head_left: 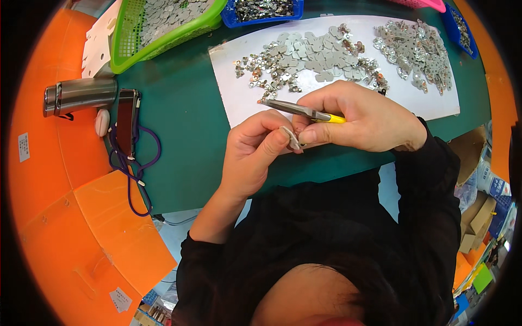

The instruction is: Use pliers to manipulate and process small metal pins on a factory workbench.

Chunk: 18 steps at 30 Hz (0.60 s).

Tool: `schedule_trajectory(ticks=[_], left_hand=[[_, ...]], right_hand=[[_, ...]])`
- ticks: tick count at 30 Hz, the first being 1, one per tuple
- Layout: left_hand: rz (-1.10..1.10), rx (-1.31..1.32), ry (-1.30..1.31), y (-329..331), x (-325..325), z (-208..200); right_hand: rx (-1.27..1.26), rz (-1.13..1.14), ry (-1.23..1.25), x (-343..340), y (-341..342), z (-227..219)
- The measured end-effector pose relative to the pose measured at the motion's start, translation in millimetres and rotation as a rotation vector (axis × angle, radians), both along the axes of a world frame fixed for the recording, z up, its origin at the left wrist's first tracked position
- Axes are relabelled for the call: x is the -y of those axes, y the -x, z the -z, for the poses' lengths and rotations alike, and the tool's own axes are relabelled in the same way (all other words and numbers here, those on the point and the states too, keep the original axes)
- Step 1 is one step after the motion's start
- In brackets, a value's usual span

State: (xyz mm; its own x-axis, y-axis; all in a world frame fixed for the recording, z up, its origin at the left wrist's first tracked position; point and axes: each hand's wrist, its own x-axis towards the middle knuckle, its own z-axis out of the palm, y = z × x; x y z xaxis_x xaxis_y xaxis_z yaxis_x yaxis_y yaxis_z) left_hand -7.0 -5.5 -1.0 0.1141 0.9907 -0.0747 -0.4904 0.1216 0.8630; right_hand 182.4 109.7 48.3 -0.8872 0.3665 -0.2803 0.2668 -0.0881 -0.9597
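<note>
Near the front edge of the white board, my left hand (251,146) pinches a small flat grey metal piece (292,137) between thumb and fingers. Its far side is hidden by the fingers. My right hand (361,117) is closed around a pair of pliers (293,108) with a slim metal nose and a yellow handle. The nose points left, over the fingers of my left hand. The right thumb and fingertips come up to the grey piece; whether they touch it I cannot tell.
A white board (231,81) on the green table (185,163) bears loose grey plates (310,51) and small shiny metal parts (263,70). Around it are a green basket (163,48), a blue bin (262,22), a steel flask (87,93) and a phone (126,122) with a purple cord.
</note>
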Motion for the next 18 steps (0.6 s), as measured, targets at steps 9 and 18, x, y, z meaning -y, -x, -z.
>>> schedule_trajectory(ticks=[9,18], left_hand=[[-0.333,-0.130,-0.273,-14,-2,9],[-0.549,-0.181,-0.350,-24,-3,11]], right_hand=[[-0.110,0.410,0.061,34,20,1],[-0.358,0.699,-0.840,53,37,27]])
